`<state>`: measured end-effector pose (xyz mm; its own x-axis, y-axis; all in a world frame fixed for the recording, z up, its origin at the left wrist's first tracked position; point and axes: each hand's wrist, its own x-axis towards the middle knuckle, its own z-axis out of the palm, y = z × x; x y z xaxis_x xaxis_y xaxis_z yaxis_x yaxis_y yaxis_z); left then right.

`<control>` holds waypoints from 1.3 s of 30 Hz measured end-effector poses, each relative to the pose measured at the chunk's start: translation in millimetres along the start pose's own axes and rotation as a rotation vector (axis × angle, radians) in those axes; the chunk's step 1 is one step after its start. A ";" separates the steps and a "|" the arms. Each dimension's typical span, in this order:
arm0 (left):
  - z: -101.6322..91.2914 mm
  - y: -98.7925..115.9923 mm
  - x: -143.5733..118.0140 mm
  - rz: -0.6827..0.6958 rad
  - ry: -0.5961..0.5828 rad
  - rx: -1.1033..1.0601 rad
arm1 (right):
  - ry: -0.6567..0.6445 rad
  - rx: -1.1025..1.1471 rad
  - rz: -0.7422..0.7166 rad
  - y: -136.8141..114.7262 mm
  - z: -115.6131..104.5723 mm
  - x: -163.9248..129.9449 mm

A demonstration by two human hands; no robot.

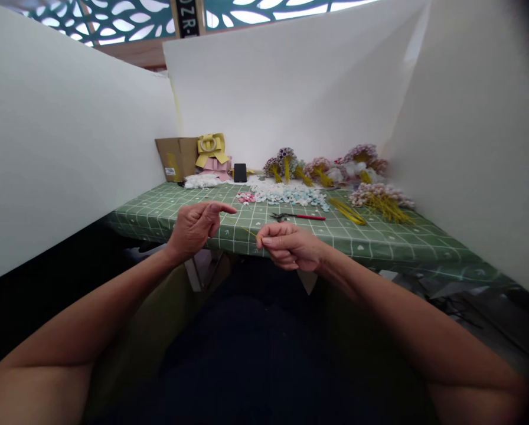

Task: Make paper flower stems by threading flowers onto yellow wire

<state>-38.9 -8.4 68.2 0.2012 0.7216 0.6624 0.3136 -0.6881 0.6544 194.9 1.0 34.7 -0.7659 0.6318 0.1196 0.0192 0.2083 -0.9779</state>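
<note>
My right hand (291,245) pinches a thin yellow wire (249,231) between thumb and forefinger. The wire's free end points up and left toward my other hand. My left hand (196,229) hovers over the front edge of the table, its forefinger stretched out to the right and the other fingers curled. Nothing shows in it, and a gap separates it from the wire. Just beyond my hands lie pliers with red handles (297,216). Farther back is a spread of small pale blue and white flower-like pieces (289,193), with pink ones (245,198) at its left.
A green checked cloth (158,206) covers the table. Yellow wires (348,211) and a bunch of beaded stems (382,200) lie at right. More bunches (286,162) stand behind. A cardboard box (176,158), yellow bow (211,150) and black phone-like object (240,172) are at the back. White panels (291,94) enclose the table.
</note>
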 end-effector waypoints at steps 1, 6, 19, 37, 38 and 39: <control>-4.9 6.0 1.5 0.059 -0.046 0.055 | -0.072 0.094 0.028 0.6 0.7 0.2; -2.8 -6.3 7.6 -0.067 -0.030 0.184 | 0.199 -0.196 0.005 12.3 3.5 6.9; -4.6 -3.9 6.3 -0.074 -0.010 0.028 | 0.185 -0.101 -0.066 -0.4 -4.8 1.2; 6.1 -26.8 11.0 -0.382 0.029 -0.389 | 0.482 -0.468 -0.101 5.3 -0.9 4.0; 4.5 -23.8 11.4 -0.349 0.023 -0.410 | 0.383 -0.257 -0.040 4.2 -2.3 3.7; 2.9 -20.5 11.8 -0.319 0.016 -0.427 | 0.278 -0.062 0.017 3.7 -3.4 3.6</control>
<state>-40.3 14.4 61.5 0.1422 0.9013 0.4093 -0.0495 -0.4065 0.9123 194.4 6.6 32.1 -0.5596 0.8143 0.1539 0.0763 0.2356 -0.9689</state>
